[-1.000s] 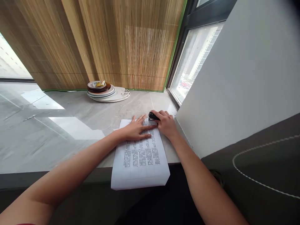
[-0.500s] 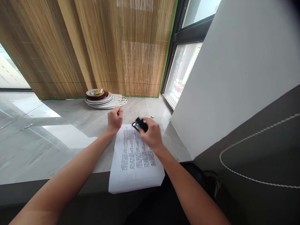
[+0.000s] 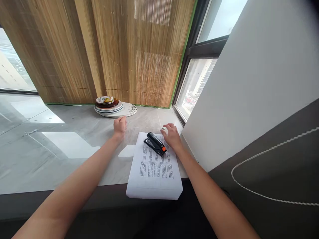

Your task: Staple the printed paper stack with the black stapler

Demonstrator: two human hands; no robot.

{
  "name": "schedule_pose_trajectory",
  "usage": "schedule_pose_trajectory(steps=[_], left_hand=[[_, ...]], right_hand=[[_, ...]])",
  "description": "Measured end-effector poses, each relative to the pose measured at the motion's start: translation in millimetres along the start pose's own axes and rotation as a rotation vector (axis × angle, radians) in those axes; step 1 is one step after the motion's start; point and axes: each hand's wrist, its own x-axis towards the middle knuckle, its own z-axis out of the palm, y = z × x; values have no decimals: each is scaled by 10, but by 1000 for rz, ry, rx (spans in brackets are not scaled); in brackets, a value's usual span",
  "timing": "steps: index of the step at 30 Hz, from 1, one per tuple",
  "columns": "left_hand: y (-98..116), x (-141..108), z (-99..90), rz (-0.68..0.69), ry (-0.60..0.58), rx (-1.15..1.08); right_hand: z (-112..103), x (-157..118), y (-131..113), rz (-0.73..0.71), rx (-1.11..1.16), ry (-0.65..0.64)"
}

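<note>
A black stapler (image 3: 152,142) with an orange piece at its rear end lies slantwise on the printed paper (image 3: 154,186). The sheet's near edge hangs over the front of the ledge. My right hand (image 3: 171,135) is off the stapler, just beyond it to the right. Its fingers are apart and curved, with nothing seen in them, by a small metallic-looking piece (image 3: 163,128) on the ledge. To the left of the paper, my left hand (image 3: 120,125) rests in a fist on the ledge, and nothing shows in it.
Stacked plates (image 3: 108,108) stand at the back on the ledge (image 3: 74,172), before a bamboo blind (image 3: 149,73). A white wall (image 3: 239,86) bounds the right side, next to a window (image 3: 196,83). A beaded cord (image 3: 249,184) hangs at the right.
My right hand has let go of the stapler, now lying on the paper, and moved right toward the small piece. The paper appears further right in view. My left fist stays closed.
</note>
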Motion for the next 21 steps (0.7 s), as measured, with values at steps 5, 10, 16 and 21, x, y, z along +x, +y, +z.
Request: schedule_pose_trajectory(steps=[5,10,16,21], left_hand=[[129,139,-137,-111,-281,-365],[258,219,-320,-50,-408,-531],[307,282,-466,59,-320,-574],[304,237,-405,62,-308,-544]], right_hand=[[502,187,-303,-32,-331,-253],[1093,230,-1067,-171,-268,-272],[1322,207,-1413,-289,-158,-278],[932,136,-955,-223,-213,-294]])
